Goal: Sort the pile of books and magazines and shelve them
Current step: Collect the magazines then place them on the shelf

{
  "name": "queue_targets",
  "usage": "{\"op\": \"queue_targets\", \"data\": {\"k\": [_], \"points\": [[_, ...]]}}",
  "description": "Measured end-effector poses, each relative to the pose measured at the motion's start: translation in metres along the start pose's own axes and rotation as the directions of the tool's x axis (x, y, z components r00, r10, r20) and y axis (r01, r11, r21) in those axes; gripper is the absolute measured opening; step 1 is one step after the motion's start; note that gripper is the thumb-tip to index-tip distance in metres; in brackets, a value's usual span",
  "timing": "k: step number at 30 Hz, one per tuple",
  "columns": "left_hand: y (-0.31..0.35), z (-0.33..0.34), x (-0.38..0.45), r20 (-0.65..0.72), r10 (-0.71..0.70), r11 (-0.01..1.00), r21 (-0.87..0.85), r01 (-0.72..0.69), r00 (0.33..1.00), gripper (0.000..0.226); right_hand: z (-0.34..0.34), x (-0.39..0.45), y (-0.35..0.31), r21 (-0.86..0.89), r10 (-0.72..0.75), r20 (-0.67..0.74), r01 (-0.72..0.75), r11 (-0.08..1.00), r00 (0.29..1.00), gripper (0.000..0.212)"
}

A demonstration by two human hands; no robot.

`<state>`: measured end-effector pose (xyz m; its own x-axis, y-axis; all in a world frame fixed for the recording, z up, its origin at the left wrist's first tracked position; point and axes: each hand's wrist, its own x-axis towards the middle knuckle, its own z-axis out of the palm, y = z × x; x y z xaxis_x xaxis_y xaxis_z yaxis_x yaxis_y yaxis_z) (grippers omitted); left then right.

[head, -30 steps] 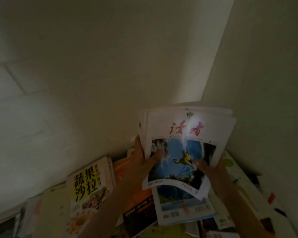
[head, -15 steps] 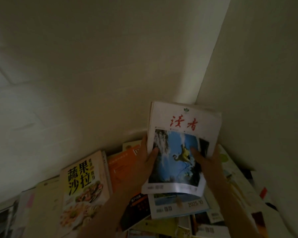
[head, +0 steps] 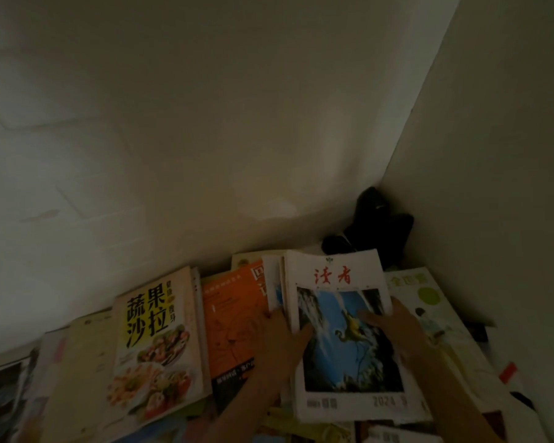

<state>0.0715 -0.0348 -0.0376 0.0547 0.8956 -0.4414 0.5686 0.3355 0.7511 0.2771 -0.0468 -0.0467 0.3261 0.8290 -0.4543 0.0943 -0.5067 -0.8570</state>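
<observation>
Magazines (head: 339, 327), a thin stack, lie atop the pile at right; your left hand (head: 277, 340) and right hand (head: 394, 330) each pinch a side edge. Risk: loosely squared issues fan apart and slide toward the orange book (head: 234, 321).

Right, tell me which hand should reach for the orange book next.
Left. The left hand grips the left edge of the magazine stack, right beside the orange book. The right hand holds the far side and would have to cross over.
</observation>
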Motion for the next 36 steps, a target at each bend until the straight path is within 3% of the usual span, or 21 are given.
{"op": "queue_targets", "data": {"k": [4,6,8,11,12,13,15,16,19,23,25,27,29,32,34,36], "points": [[0.003,-0.001,0.015,-0.01,-0.091,0.996,0.012,0.091,0.996,0.052,0.004,0.01,-0.014,0.076,-0.035,0.058,0.031,0.997,0.998,0.031],[0.004,-0.003,0.021,0.011,-0.136,0.986,-0.098,0.136,0.991,0.044,0.005,0.014,-0.012,0.102,0.004,0.074,-0.012,0.995,0.997,0.031],[0.008,-0.005,0.021,0.01,-0.169,0.961,-0.221,0.168,0.985,0.034,0.006,0.017,-0.01,0.12,0.036,0.088,-0.047,0.992,0.995,0.04],[0.012,-0.008,0.019,-0.028,-0.157,0.932,-0.335,0.138,0.987,0.013,0.007,0.023,-0.009,0.136,0.041,0.158,-0.062,0.989,0.987,0.071],[0.011,-0.01,0.019,-0.046,-0.143,0.92,-0.373,0.116,0.989,0.012,0.008,0.024,-0.009,0.138,0.044,0.173,-0.068,0.988,0.984,0.069],[0.009,-0.012,0.019,-0.062,-0.128,0.903,-0.42,0.091,0.99,0.015,0.01,0.021,-0.009,0.148,0.047,0.173,-0.073,0.986,0.984,0.059],[0.008,-0.018,0.018,-0.024,-0.157,0.849,-0.515,0.122,0.987,0.047,0.016,0.017,-0.007,0.195,0.102,0.158,-0.132,0.972,0.982,0.055],[0.007,-0.02,0.019,0.023,-0.159,0.81,-0.569,0.144,0.987,0.054,0.019,0.014,-0.007,0.195,0.15,0.147,-0.177,0.965,0.978,0.066],[0.01,-0.027,0.011,0.157,-0.133,0.734,-0.647,0.204,0.979,0.047,0.02,0.0,0.0,0.165,0.18,0.175,-0.209,0.964,0.968,0.097],[0.013,-0.051,0.008,0.199,0.064,0.824,-0.564,0.061,0.978,0.047,0.021,-0.031,-0.021,0.288,0.077,0.167,-0.123,0.95,0.983,0.052],[0.024,-0.072,0.001,0.17,0.177,0.835,-0.547,-0.057,0.969,0.044,0.023,-0.039,-0.034,0.392,-0.082,0.135,0.023,0.92,0.987,0.032],[0.036,-0.094,-0.003,0.098,0.312,0.818,-0.534,-0.214,0.945,0.047,0.028,-0.052,-0.056,0.455,-0.23,0.062,0.177,0.872,0.971,0.027],[0.048,-0.116,-0.01,0.054,0.447,0.776,-0.52,-0.357,0.893,0.044,0.033,-0.061,-0.072,0.463,-0.354,-0.018,0.321,0.826,0.935,0.032],[0.049,-0.133,-0.014,0.013,0.551,0.723,-0.506,-0.47,0.834,0.049,0.047,-0.066,-0.073,0.413,-0.452,0.015,0.406,0.815,0.892,0.052],[0.036,-0.134,-0.011,-0.009,0.532,0.737,-0.487,-0.468,0.847,0.051,0.057,-0.068,-0.063,0.369,-0.453,0.061,0.402,0.838,0.889,0.087],[0.019,-0.129,-0.005,-0.021,0.469,0.769,-0.482,-0.42,0.883,0.038,0.064,-0.07,-0.055,0.343,-0.469,0.098,0.412,0.844,0.878,0.098]]}}
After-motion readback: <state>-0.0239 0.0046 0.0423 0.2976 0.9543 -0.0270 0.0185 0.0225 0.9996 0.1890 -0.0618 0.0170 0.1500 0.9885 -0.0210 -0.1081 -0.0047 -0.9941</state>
